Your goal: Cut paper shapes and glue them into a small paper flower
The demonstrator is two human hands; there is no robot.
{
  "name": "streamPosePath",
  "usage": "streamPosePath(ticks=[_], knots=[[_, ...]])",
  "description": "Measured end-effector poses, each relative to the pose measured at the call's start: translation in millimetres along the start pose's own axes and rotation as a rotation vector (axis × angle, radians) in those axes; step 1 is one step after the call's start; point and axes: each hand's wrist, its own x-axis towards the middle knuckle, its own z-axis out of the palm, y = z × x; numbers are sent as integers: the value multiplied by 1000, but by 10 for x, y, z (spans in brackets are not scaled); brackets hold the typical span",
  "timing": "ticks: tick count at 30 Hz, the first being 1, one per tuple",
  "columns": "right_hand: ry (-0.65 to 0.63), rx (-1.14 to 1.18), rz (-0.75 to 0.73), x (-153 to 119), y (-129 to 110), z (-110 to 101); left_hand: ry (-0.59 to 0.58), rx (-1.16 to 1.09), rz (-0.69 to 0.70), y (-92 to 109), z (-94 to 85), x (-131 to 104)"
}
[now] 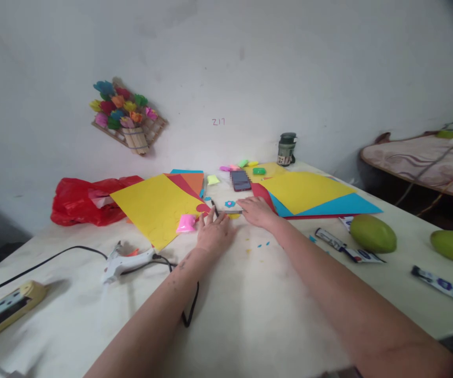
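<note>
My left hand (pixel 212 231) lies low over the table beside a pink packet (pixel 187 223), its fingers spread and pointing away from me. A dark pen-like stick (pixel 214 208) stands out just beyond those fingertips; whether they touch it cannot be made out. My right hand (pixel 256 211) rests palm down with fingers stretched to the left, holding nothing visible. Just left of its fingertips is a small blue paper flower with a pink centre (pixel 230 203). Behind the flower lies a phone (pixel 241 180). Yellow sheets (pixel 157 207) lie at left, and more yellow sheets (pixel 305 191) at right.
A glue gun (pixel 126 262) with its black cable and a power strip (pixel 9 310) are at left, below a red bag (pixel 88 202). Glue tubes (pixel 329 239) and green fruits (pixel 373 233) lie at right. A dark tumbler (pixel 286 149) stands by the wall.
</note>
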Motion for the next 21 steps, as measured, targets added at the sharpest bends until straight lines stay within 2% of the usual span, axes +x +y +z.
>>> streamPosePath(ticks=[3, 7, 10, 12, 14, 16, 20, 21], knots=[[-47, -12, -50, 72, -24, 35, -25, 16, 0, 14, -16, 78], [-3, 3, 28, 212, -55, 2, -57, 38, -27, 8, -26, 181], [-1, 2, 182, 356, -58, -46, -39, 53, -29, 6, 21, 205], [-31, 30, 344, 478, -36, -56, 8, 66, -21, 5, 74, 199], [-88, 112, 512, 619, 5, -42, 52, 68, -23, 2, 126, 187], [-142, 189, 585, 766, 60, -9, 79, 60, -27, -5, 165, 177], [-348, 313, 626, 958, 171, 98, 110, 11, -25, -23, 196, 172], [-340, 350, 583, 966, 196, 131, 117, -7, -25, -28, 197, 172]])
